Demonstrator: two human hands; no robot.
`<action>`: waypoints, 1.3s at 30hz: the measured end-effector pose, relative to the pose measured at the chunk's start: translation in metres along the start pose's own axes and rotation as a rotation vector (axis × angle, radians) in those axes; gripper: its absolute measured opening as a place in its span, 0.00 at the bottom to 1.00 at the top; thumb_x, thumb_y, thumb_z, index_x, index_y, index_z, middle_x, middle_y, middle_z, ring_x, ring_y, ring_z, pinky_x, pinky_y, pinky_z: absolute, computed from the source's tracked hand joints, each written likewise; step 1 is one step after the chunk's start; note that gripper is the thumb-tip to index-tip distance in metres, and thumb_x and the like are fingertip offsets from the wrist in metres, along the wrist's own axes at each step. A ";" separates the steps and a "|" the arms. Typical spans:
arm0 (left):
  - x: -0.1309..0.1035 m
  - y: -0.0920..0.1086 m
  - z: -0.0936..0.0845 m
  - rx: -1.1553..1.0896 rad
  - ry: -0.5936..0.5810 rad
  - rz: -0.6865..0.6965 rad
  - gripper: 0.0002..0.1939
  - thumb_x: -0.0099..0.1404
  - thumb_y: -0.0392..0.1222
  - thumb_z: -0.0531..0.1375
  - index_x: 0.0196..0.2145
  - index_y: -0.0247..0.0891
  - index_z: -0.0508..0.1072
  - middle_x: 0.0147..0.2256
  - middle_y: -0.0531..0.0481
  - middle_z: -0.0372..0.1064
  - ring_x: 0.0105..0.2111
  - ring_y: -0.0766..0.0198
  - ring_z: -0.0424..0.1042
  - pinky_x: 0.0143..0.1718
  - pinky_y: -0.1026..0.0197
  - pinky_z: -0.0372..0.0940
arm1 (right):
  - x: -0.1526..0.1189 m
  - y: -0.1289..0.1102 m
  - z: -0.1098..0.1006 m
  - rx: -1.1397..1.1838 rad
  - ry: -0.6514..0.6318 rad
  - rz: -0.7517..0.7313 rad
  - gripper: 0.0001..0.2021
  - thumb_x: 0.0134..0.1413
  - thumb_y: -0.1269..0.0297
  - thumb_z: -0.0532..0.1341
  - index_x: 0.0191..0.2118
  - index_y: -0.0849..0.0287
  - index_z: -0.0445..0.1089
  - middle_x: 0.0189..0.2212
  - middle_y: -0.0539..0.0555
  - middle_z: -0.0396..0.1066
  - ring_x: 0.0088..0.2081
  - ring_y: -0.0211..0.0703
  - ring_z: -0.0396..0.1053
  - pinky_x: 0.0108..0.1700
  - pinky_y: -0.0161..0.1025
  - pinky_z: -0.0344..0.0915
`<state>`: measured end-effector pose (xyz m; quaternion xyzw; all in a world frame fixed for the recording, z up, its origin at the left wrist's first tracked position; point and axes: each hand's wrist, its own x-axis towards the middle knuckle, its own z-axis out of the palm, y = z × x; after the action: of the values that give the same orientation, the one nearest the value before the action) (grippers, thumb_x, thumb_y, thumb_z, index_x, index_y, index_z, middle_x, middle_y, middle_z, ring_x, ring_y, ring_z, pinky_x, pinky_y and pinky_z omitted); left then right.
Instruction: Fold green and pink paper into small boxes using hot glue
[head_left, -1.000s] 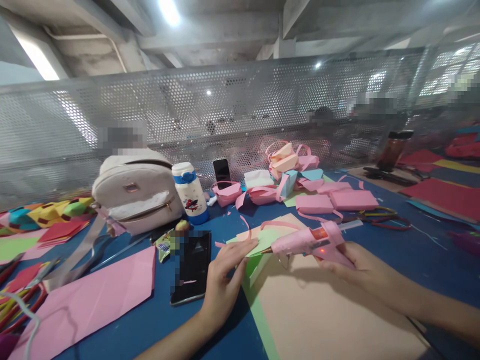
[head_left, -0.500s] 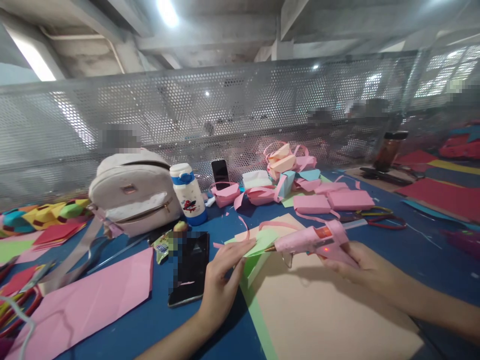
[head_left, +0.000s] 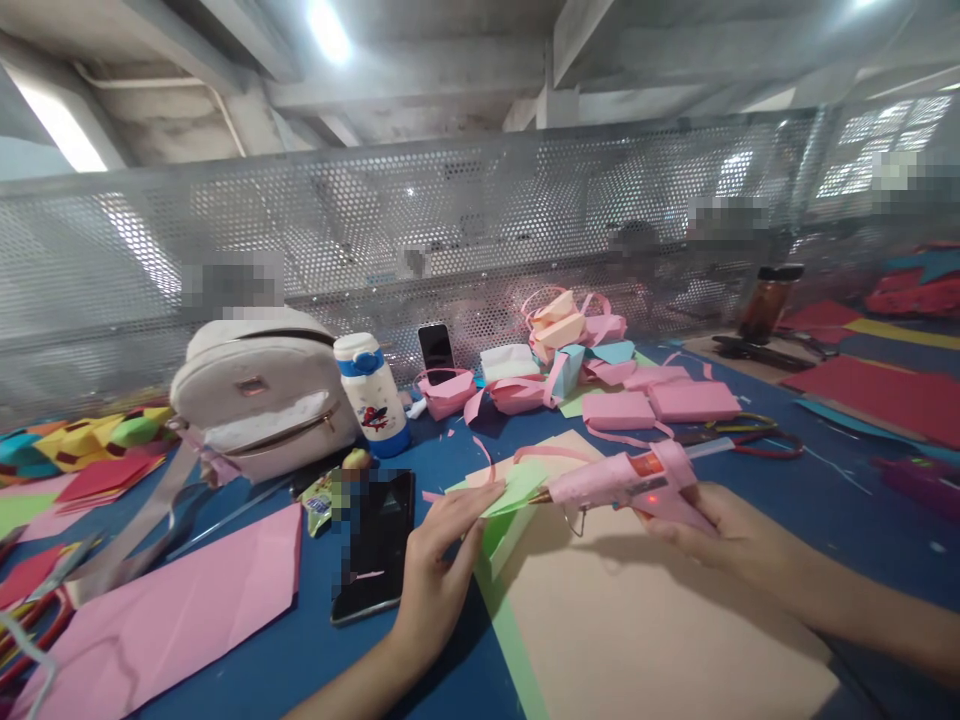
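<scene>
Now holding a pink glue gun (head_left: 622, 482) to green paper (head_left: 516, 491)

Grips the glue gun in the right hand (head_left: 721, 525), with fingers wrapped around the handle, aiming the barrel leftward. Shows a red light lit on its side and a clear glue stick (head_left: 711, 448) jutting from the back. Holds the nozzle right at the green paper; cannot tell if actually touching. Pinches that paper between the thumb and fingers of the left hand (head_left: 441, 545), above the upper left part of a large beige sheet (head_left: 660, 625). Has the beige sheet lying over a light green sheet (head_left: 501, 622), visible along the left edge.

Has a black phone (head_left: 386, 540) lying flat just left of the left hand, partly pixelated, with a green snack packet (head_left: 318, 503) beside it. Farther left, has a creased pink sheet (head_left: 195, 600) spread on the blue surface (head_left: 277, 660). Toward the back, has a white and blue bottle (head_left: 373, 395) standing upright between a pale backpack (head_left: 262, 400) and a smaller phone (head_left: 436, 350), propped near a perforated metal screen (head_left: 360, 230). Beyond the glue gun, has a cluster of folded paper boxes (head_left: 619, 410), mostly pink, some with strip handles. Past the right hand, has scissors (head_left: 795, 453) near them, then, farther off, a dark-lidded jar (head_left: 768, 308) and red sheets (head_left: 885, 395).
</scene>
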<state>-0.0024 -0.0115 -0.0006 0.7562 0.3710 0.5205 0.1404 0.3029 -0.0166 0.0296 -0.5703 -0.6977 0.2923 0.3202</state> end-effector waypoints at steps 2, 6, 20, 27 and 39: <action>0.001 0.000 0.000 -0.002 -0.006 -0.001 0.16 0.72 0.35 0.56 0.52 0.49 0.77 0.50 0.49 0.77 0.51 0.57 0.75 0.53 0.58 0.67 | 0.000 -0.001 0.001 0.009 0.011 0.002 0.26 0.51 0.37 0.59 0.34 0.58 0.76 0.33 0.58 0.77 0.37 0.58 0.74 0.34 0.47 0.73; 0.002 0.000 0.001 -0.001 -0.014 0.003 0.16 0.72 0.35 0.56 0.52 0.48 0.77 0.50 0.49 0.77 0.51 0.57 0.75 0.53 0.58 0.67 | 0.002 -0.003 0.001 0.006 0.024 0.020 0.25 0.50 0.38 0.60 0.34 0.59 0.76 0.31 0.56 0.76 0.34 0.56 0.74 0.33 0.46 0.73; 0.002 -0.001 0.000 0.019 -0.017 0.006 0.16 0.72 0.36 0.56 0.52 0.47 0.77 0.50 0.48 0.77 0.51 0.56 0.75 0.53 0.55 0.67 | 0.003 -0.002 0.001 0.077 -0.033 0.003 0.25 0.52 0.38 0.60 0.38 0.59 0.75 0.36 0.58 0.77 0.39 0.58 0.74 0.39 0.46 0.72; 0.001 -0.002 0.000 0.014 0.003 -0.016 0.16 0.72 0.37 0.56 0.53 0.49 0.77 0.50 0.50 0.77 0.51 0.57 0.75 0.54 0.57 0.67 | 0.007 0.009 0.002 0.018 -0.006 0.023 0.28 0.52 0.36 0.58 0.35 0.60 0.75 0.35 0.59 0.76 0.38 0.58 0.73 0.37 0.46 0.71; 0.002 -0.004 0.000 0.020 0.020 -0.014 0.15 0.71 0.37 0.57 0.52 0.47 0.77 0.50 0.49 0.77 0.51 0.56 0.75 0.53 0.56 0.68 | 0.007 -0.001 0.000 0.037 -0.007 0.025 0.29 0.51 0.36 0.59 0.37 0.61 0.75 0.35 0.58 0.77 0.38 0.59 0.73 0.38 0.46 0.71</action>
<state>-0.0036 -0.0074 -0.0013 0.7498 0.3826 0.5232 0.1328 0.3009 -0.0095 0.0310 -0.5719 -0.6863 0.3111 0.3244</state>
